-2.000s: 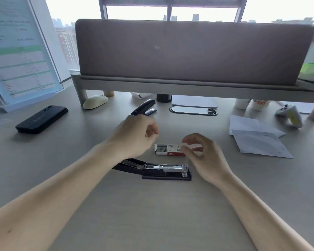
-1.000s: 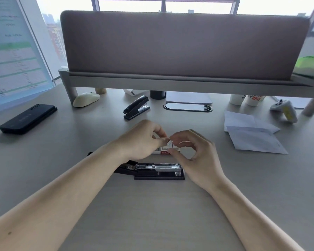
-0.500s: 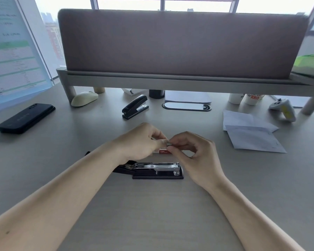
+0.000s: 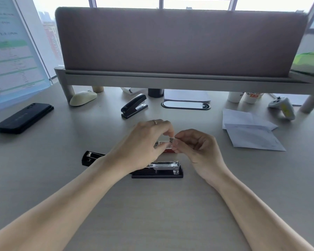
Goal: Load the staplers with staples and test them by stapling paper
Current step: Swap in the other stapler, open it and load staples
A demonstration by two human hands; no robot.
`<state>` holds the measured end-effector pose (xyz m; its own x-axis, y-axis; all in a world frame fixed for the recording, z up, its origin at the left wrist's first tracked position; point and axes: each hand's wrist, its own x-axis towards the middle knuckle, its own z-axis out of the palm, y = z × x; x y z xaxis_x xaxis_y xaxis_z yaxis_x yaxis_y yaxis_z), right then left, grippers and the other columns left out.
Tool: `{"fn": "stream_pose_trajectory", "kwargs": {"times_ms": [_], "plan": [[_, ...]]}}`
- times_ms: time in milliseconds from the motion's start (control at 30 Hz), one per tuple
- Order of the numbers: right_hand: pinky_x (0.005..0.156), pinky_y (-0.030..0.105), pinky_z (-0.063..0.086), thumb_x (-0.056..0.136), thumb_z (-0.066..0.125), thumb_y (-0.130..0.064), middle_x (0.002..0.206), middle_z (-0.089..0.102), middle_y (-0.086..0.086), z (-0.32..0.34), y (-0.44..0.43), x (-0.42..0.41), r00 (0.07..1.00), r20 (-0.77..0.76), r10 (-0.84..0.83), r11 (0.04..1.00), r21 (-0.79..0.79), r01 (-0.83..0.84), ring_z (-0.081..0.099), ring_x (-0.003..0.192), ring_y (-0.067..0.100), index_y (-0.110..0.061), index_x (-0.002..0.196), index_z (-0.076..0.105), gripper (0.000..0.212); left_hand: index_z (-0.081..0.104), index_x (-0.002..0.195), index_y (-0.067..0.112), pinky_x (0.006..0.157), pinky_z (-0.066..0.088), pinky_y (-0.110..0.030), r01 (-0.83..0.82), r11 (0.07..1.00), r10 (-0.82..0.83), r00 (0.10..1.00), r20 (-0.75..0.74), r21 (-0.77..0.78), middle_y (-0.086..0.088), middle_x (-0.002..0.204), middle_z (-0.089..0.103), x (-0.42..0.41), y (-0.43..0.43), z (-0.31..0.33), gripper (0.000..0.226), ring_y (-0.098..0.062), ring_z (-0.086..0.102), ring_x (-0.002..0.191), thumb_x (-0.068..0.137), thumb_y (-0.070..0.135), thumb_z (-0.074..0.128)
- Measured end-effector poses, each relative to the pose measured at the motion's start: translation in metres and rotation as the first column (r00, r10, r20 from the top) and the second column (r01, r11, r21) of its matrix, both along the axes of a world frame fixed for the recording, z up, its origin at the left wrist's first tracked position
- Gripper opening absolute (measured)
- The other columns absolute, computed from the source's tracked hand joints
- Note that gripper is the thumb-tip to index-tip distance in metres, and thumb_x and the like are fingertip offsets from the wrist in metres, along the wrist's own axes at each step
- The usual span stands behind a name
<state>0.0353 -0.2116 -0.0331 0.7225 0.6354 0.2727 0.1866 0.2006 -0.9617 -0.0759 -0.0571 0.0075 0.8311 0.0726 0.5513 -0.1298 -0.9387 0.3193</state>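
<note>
Both hands have drawn together since two seconds ago, when they hovered apart with loosely curled fingers; now their fingertips meet above the open stapler. That open stapler (image 4: 158,170), black with its silver staple channel exposed, lies flat on the pale desk (image 4: 152,214) and serves as the landmark. Just behind it, the person's left hand (image 4: 143,147) and right hand (image 4: 194,147) pinch a small silvery strip of staples (image 4: 171,140) between thumbs and forefingers, the other fingers curled in. Directly beneath the fingertips, behind the stapler, sits a small red and white staple box (image 4: 166,147), mostly hidden by the hands. Farther behind the stapler and slightly to its left, a second stapler (image 4: 134,105), black and closed, rests on the desk. Well to the stapler's right and a little behind lie folded white papers (image 4: 250,133). Far to its left sits a black phone (image 4: 24,117); behind that, a cream computer mouse (image 4: 82,97).
</note>
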Motion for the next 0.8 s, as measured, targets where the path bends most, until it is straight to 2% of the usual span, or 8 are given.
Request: {"fn": "stream_pose_trajectory", "kwargs": {"times_ms": [67, 167, 267, 367, 433, 533, 633, 800], "plan": [[0.076, 0.026, 0.062, 0.092, 0.076, 0.002, 0.073, 0.079, 0.002, -0.002, -0.001, 0.002, 0.999, 0.032, -0.001, 1.000, -0.021, 0.002, 0.074, 0.069, 0.015, -0.011, 0.084, 0.076, 0.015, 0.070, 0.095, 0.022, 0.075, 0.056, -0.035, -0.007, 0.999, 0.007, 1.000, -0.005, -0.044, 0.013, 0.093, 0.074, 0.000, 0.000, -0.001, 0.019, -0.012, 0.070, 0.084, 0.083, 0.017, 0.083], [0.077, 0.025, 0.062, 0.092, 0.076, 0.003, 0.075, 0.080, 0.006, -0.002, -0.002, 0.001, 0.999, 0.042, 0.008, 0.999, -0.037, -0.007, 0.076, 0.073, 0.017, -0.008, 0.085, 0.074, 0.013, 0.074, 0.092, 0.020, 0.077, 0.056, -0.029, -0.011, 0.990, 0.007, 0.999, -0.031, -0.142, 0.013, 0.088, 0.077, -0.001, 0.000, -0.002, 0.016, -0.006, 0.073, 0.085, 0.081, 0.015, 0.084], [0.078, 0.026, 0.062, 0.091, 0.077, 0.002, 0.081, 0.080, 0.017, -0.001, -0.004, 0.000, 0.999, 0.047, 0.014, 0.998, -0.056, -0.011, 0.076, 0.075, 0.018, -0.006, 0.087, 0.074, 0.010, 0.076, 0.085, 0.019, 0.080, 0.059, -0.024, -0.010, 0.954, -0.007, 0.998, -0.055, -0.301, 0.011, 0.082, 0.079, -0.004, -0.003, 0.000, 0.013, -0.001, 0.075, 0.081, 0.081, 0.010, 0.085], [0.082, 0.034, 0.063, 0.095, 0.075, -0.004, 0.086, 0.080, 0.020, -0.001, -0.005, -0.002, 0.998, 0.057, 0.026, 0.998, -0.057, -0.022, 0.076, 0.080, 0.021, -0.006, 0.088, 0.074, 0.007, 0.075, 0.082, 0.019, 0.082, 0.062, -0.035, -0.035, 0.906, -0.011, 0.994, -0.107, -0.422, 0.008, 0.081, 0.080, -0.010, -0.002, 0.001, 0.015, -0.007, 0.077, 0.079, 0.081, 0.010, 0.086], [0.086, 0.038, 0.062, 0.100, 0.069, -0.008, 0.086, 0.080, 0.019, -0.001, -0.005, -0.003, 0.998, 0.058, 0.004, 0.999, -0.045, -0.002, 0.076, 0.082, 0.023, -0.004, 0.088, 0.074, 0.014, 0.074, 0.081, 0.021, 0.083, 0.062, -0.042, -0.048, 0.876, -0.043, 0.983, -0.177, -0.480, 0.006, 0.082, 0.080, -0.017, -0.001, 0.002, 0.017, -0.012, 0.077, 0.078, 0.080, 0.009, 0.086], [0.084, 0.040, 0.063, 0.106, 0.060, -0.011, 0.081, 0.078, 0.008, 0.000, -0.004, -0.005, 0.997, 0.068, -0.033, 0.998, -0.045, 0.036, 0.075, 0.081, 0.020, 0.000, 0.088, 0.073, 0.025, 0.074, 0.080, 0.023, 0.082, 0.062, -0.043, -0.068, 0.883, -0.064, 0.962, -0.264, -0.464, 0.007, 0.079, 0.078, -0.028, -0.004, 0.001, 0.018, -0.011, 0.075, 0.075, 0.079, 0.011, 0.087], [0.080, 0.036, 0.062, 0.108, 0.055, -0.017, 0.078, 0.077, 0.001, 0.000, -0.005, -0.009, 0.997, 0.066, -0.036, 0.998, -0.051, 0.040, 0.074, 0.080, 0.018, -0.009, 0.083, 0.074, 0.032, 0.073, 0.080, 0.026, 0.082, 0.061, -0.041, -0.078, 0.913, -0.048, 0.955, -0.294, -0.401, 0.010, 0.079, 0.077, -0.036, -0.011, -0.001, 0.017, -0.008, 0.075, 0.077, 0.080, 0.016, 0.087], [0.080, 0.037, 0.062, 0.108, 0.053, -0.026, 0.083, 0.079, 0.006, -0.001, -0.011, -0.014, 0.995, 0.090, -0.030, 0.991, -0.124, 0.041, 0.075, 0.080, 0.019, -0.006, 0.085, 0.074, 0.037, 0.073, 0.078, 0.025, 0.081, 0.060, -0.037, -0.102, 0.916, -0.019, 0.955, -0.295, -0.388, 0.011, 0.078, 0.078, -0.038, -0.016, 0.002, 0.018, -0.006, 0.075, 0.077, 0.079, 0.015, 0.087]]}}
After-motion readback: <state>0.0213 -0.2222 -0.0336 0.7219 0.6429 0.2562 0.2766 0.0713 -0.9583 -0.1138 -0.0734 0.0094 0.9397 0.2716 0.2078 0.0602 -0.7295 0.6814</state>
